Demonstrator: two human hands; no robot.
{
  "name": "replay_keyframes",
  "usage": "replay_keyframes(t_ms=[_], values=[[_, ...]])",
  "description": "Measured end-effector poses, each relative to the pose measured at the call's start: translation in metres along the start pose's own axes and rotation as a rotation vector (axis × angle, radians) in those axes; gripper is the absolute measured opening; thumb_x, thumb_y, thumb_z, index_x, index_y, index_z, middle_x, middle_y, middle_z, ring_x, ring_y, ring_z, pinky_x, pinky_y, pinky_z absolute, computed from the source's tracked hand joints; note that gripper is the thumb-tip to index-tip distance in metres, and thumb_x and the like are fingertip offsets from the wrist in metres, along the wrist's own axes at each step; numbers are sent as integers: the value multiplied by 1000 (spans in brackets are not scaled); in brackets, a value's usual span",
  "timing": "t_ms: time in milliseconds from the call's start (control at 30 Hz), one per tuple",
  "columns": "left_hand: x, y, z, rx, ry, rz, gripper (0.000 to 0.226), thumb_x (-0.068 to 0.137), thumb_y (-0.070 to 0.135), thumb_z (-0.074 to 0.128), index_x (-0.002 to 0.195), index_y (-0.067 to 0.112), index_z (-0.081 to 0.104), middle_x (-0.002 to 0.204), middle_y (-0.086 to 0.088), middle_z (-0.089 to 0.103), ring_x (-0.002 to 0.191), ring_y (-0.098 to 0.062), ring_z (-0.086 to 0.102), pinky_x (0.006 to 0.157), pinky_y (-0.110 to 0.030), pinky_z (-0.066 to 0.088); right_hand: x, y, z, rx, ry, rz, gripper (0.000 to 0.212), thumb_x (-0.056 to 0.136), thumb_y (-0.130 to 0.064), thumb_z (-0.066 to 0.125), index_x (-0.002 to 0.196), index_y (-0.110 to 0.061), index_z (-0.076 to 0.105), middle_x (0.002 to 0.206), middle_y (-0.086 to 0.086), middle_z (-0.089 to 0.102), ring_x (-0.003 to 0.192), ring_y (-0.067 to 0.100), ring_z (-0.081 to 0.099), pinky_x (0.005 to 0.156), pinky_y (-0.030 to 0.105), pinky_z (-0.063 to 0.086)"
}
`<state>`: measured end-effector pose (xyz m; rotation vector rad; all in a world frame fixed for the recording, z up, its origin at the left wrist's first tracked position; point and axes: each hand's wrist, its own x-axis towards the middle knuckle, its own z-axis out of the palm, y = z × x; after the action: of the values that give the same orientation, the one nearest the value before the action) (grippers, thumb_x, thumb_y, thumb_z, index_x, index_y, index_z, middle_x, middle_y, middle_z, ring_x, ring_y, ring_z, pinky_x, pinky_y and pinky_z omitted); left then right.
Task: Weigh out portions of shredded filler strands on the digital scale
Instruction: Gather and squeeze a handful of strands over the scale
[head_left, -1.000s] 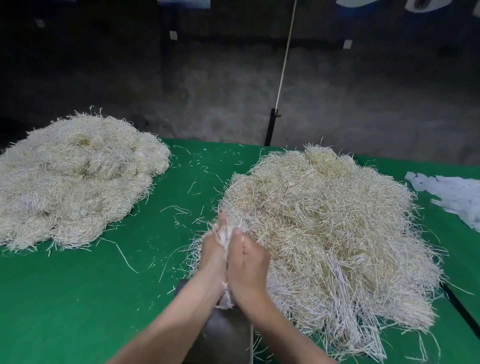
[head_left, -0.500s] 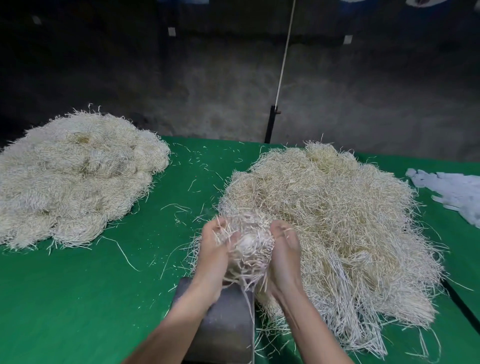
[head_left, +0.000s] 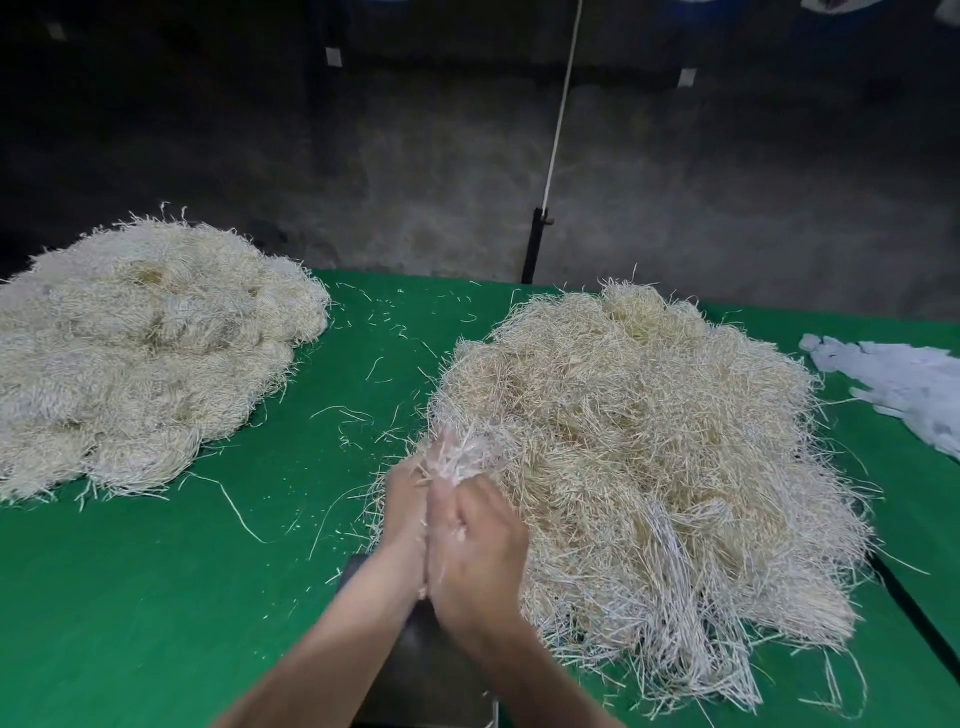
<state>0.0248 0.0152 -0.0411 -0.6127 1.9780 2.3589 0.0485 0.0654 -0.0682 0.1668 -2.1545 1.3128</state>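
Observation:
My left hand and my right hand are pressed together palm to palm, squeezing a wad of pale shredded strands that sticks out above the fingers. They hover over the dark digital scale, whose platform shows below my wrists; its display is hidden. The big loose pile of filler strands lies just right of my hands on the green table.
A second heap of strands in rounded clumps lies at the far left. White bags or sheets lie at the right edge. Stray strands dot the green cloth between the heaps. A dark post with a white cord stands behind the table.
Half a second ago my hands were apart, cupping a loose ball of strands. Now they have closed together and compressed it between the palms.

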Motion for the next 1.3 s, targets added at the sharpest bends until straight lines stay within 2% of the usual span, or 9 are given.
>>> replay_keyframes(t_ms=[267, 367, 467, 567, 733, 833, 967, 1100, 1300], values=[[0, -13, -9, -39, -52, -139, 28, 99, 24, 43, 79, 11, 56, 73, -7, 56, 63, -19, 54, 57, -24, 45, 19, 14, -14, 210, -94, 353, 20, 92, -45, 46, 85, -28, 38, 93, -5, 47, 83, 5, 46, 74, 21, 37], [4, -12, -11, 108, -67, 124, 29, 94, 22, 55, 66, 14, 58, 69, -4, 58, 63, -17, 51, 55, -17, 40, 15, 18, -15, 391, -231, 415, 63, 81, -68, 38, 136, -38, 28, 144, -20, 25, 129, 0, 29, 102, 29, 29], [9, -13, -8, 438, 109, 475, 11, 90, 7, 57, 85, 16, 53, 81, 11, 54, 73, -10, 52, 59, -9, 38, 7, 10, -9, 408, -371, 378, 70, 82, -78, 30, 141, -41, 34, 140, -26, 37, 123, -13, 36, 99, 17, 32], [8, -11, -6, 277, 126, 414, 37, 89, 27, 63, 117, 22, 39, 107, 7, 50, 103, -16, 50, 90, -29, 42, 17, 9, -5, 382, -153, 532, 60, 87, -60, 42, 122, -15, 59, 109, -3, 65, 94, -5, 59, 83, 21, 49], [-26, -39, -14, -67, -196, 48, 106, 55, 90, 53, 143, 50, 10, 153, 20, 17, 136, -8, 24, 110, -40, 21, 46, 21, -12, 490, 95, 876, 50, 99, -38, 41, 133, -2, 44, 109, 13, 61, 96, 20, 62, 81, 26, 48], [-22, -39, 5, -249, -116, 0, 112, 51, 69, 72, 146, 34, 25, 146, -2, 41, 128, -21, 46, 98, -43, 45, 34, 10, -3, 410, -55, 785, 39, 100, -36, 37, 112, -2, 51, 86, 8, 62, 72, 12, 65, 57, 20, 50], [19, -8, -2, -323, 167, -41, 77, 77, 42, 73, 140, 11, 41, 138, -8, 50, 121, -24, 51, 101, -33, 40, -4, 16, 2, -151, -471, 394, 54, 102, -40, 28, 148, -13, 21, 155, 7, 17, 144, 24, 15, 117, 32, 15], [33, -1, -12, -238, 216, 18, 83, 82, 42, 69, 145, 6, 30, 150, -11, 35, 136, -26, 34, 110, -39, 26, -23, 21, -24, 95, -591, 241, 72, 85, -40, 53, 141, -49, 9, 153, -24, -6, 135, -17, -7, 98, -4, -2], [-3, -19, 5, -75, -38, 40, 22, 99, 37, 39, 105, 27, 57, 130, -4, 56, 85, 11, 63, 70, -6, 48, 20, -1, -22, -37, -357, 1, 79, 81, -68, 46, 139, -60, -7, 150, -28, -25, 144, 5, -1, 111, 43, 10]])
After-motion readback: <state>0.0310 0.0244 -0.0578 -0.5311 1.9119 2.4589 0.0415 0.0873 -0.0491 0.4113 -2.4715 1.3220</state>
